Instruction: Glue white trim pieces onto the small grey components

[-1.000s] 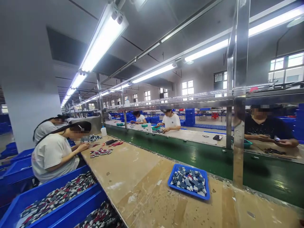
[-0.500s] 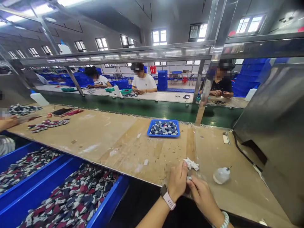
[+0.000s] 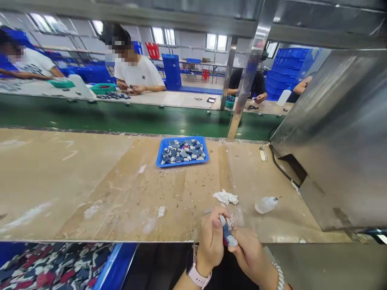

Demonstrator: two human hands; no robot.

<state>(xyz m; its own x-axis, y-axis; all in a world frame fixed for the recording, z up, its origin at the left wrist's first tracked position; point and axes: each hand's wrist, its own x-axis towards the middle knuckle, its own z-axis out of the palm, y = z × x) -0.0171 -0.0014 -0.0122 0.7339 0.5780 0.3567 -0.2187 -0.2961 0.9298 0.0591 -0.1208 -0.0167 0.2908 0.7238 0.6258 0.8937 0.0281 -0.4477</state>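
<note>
My left hand (image 3: 211, 239) and my right hand (image 3: 249, 253) meet at the near edge of the wooden bench (image 3: 105, 189). Together they pinch a small grey-blue piece (image 3: 228, 235) between the fingertips. A watch sits on my left wrist and a bead bracelet on my right. Just beyond the hands lie a crumpled white rag (image 3: 225, 197) and a small clear squeeze bottle (image 3: 266, 204) on its side. Farther out stands a blue tray (image 3: 159, 161) with several grey and blue pieces.
A blue bin (image 3: 111, 266) of patterned pieces sits below the bench at lower left. A green conveyor belt (image 3: 121, 117) runs behind the bench. A steel housing (image 3: 338, 141) blocks the right side, with a black cable beside it. Other people work across the belt.
The view has swung down and to the right. My hands came into view and now hold the small piece closer to me; the neighbour on the left has left the picture.
</note>
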